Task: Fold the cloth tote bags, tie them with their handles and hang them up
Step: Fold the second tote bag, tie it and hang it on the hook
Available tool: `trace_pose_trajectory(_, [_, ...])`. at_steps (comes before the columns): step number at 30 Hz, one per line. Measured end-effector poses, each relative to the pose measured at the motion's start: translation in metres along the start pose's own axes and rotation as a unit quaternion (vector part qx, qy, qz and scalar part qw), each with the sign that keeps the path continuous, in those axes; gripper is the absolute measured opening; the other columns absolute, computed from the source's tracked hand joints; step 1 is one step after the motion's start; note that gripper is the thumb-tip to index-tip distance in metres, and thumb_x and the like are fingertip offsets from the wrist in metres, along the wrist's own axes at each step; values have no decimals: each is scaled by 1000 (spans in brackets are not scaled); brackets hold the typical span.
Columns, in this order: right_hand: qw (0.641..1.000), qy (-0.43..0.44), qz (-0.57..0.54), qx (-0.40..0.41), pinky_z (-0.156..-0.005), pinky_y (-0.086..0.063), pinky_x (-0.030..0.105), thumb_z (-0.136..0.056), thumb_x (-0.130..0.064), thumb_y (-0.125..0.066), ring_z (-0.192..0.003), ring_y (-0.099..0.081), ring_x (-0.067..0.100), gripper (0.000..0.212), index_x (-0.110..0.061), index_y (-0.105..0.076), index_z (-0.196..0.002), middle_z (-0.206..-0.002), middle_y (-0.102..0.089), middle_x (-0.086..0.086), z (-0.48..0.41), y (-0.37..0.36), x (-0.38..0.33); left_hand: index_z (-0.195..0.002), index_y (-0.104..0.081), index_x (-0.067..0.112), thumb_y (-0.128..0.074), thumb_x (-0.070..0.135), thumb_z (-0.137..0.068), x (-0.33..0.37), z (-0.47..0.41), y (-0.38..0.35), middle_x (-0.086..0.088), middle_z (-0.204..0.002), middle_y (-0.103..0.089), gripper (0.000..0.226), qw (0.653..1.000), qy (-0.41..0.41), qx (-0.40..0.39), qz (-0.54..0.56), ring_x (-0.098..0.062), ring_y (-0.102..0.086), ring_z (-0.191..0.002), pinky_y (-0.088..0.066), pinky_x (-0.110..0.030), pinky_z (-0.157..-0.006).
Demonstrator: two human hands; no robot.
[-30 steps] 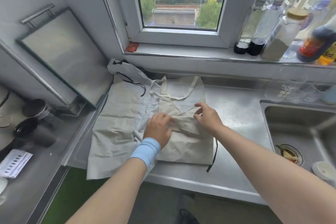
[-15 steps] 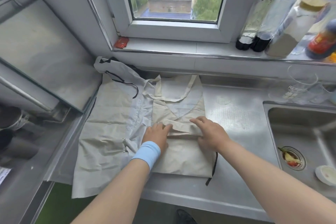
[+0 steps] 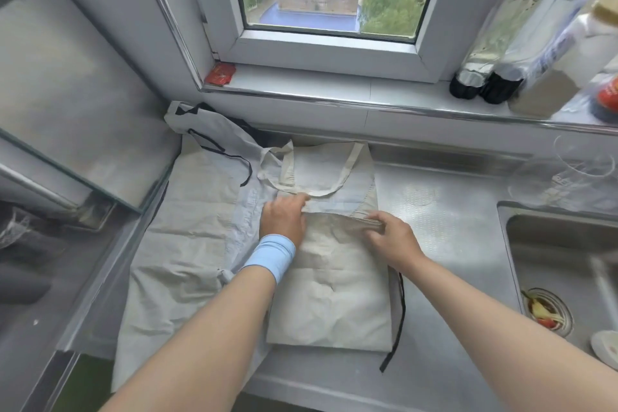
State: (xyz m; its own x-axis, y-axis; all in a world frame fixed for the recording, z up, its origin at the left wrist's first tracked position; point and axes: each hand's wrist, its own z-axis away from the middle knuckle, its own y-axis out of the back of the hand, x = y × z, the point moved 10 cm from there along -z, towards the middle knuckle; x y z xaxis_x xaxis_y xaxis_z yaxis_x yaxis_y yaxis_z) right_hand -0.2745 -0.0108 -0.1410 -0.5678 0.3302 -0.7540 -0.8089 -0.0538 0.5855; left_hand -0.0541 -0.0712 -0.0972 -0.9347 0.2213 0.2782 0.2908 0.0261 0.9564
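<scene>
A beige cloth tote bag (image 3: 331, 294) lies on the steel counter (image 3: 444, 244), its near part folded over into a flap whose edge runs across the middle. Its two beige handles (image 3: 347, 174) lie flat at the far end. My left hand (image 3: 284, 221), with a blue wristband, holds the flap's left end, index finger reaching over the cloth. My right hand (image 3: 391, 237) pinches the flap's right end with curled fingers. Under it, spread to the left, lies a larger pale bag (image 3: 187, 244) with thin black handles (image 3: 217, 147).
A black strap (image 3: 398, 321) trails from under the bags at the counter's front right. The sink (image 3: 561, 261) with food scraps in its drain is on the right. Bottles (image 3: 485, 77) stand on the window sill. A glass-topped stove (image 3: 67, 110) borders the left.
My hands have moved apart along the flap's edge, the right one going from lying flat on it to pinching its right end. The flap now spans the bag's width.
</scene>
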Motion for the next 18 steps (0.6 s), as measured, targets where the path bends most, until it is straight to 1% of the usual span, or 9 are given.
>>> trace_pose_trajectory(2, [999,-4,8,31,-72,-40,19,-88,-24,-67,-98,-64,14,14,-27,-73,-100,-95,-71,-11,-13,1,-5,-110,-63,25,-68,-1,-64,7,-1,9,3,-105,-62,54,999,-21,47,-9,-25,-58,-94,-43,-34,-79])
trace_pose_trajectory(4, [999,8,21,34,-74,-41,24,-87,-26,-68,-94,-64,14,11,-28,-74,-95,-95,-73,-10,-24,-3,-15,-105,-63,26,-73,-1,-56,16,5,7,3,-105,-60,57,996,-67,62,-6,-23,-59,-91,-46,-34,-76])
trace_pose_trajectory(5, [999,11,22,37,-75,-44,26,-87,-27,-68,-94,-64,15,10,-29,-74,-95,-95,-73,-9,-30,-5,-17,-105,-64,26,-76,3,-55,21,9,0,3,-107,-60,57,995,-94,41,-4,-23,-60,-94,-47,-34,-78])
trace_pose_trajectory(7, [998,3,43,49,-79,-48,31,-87,-30,-65,-98,-64,19,15,-31,-72,-101,-100,-73,-7,-39,-8,-18,-118,-61,29,-74,15,-68,23,19,-20,1,-127,-54,54,991,-121,-47,-21,-24,-54,-117,-40,-35,-94])
trace_pose_trajectory(10, [982,12,180,63,-93,-44,38,-83,-27,-70,-114,-54,28,48,-26,-56,-129,-123,-61,2,-42,-14,-19,-140,-40,35,-56,35,-90,4,38,-54,1,-158,-21,53,974,-103,-190,-73,-23,-18,-145,-16,-36,-114])
trace_pose_trajectory(12, [961,84,246,95,-99,-39,40,-76,-25,-77,-118,-47,29,68,-22,-47,-137,-131,-49,6,-33,-19,-29,-148,-27,35,-49,40,-94,-11,48,-65,2,-162,-8,58,964,-67,-241,-92,-22,-6,-149,-9,-39,-119])
trace_pose_trajectory(15, [925,232,281,102,-94,-44,43,-71,-32,-77,-112,-51,29,54,-21,-56,-120,-124,-51,5,0,-31,-54,-154,-9,30,-39,40,-98,-23,61,-74,2,-163,4,65,946,-33,-299,-122,-22,3,-150,-1,-47,-120])
trace_pose_trajectory(17, [900,310,303,36,-90,-47,45,-72,-46,-70,-106,-53,28,47,-23,-58,-112,-117,-52,3,30,-46,-64,-155,-5,24,-36,39,-98,-26,71,-70,-1,-163,7,67,938,-26,-309,-155,-25,5,-150,4,-52,-119])
trace_pose_trajectory(18, [890,328,316,-18,-91,-46,44,-73,-54,-65,-107,-51,26,51,-25,-56,-114,-117,-50,2,42,-58,-62,-155,-5,20,-35,38,-98,-27,72,-69,-2,-163,6,67,936,-18,-311,-165,-27,5,-150,5,-53,-119])
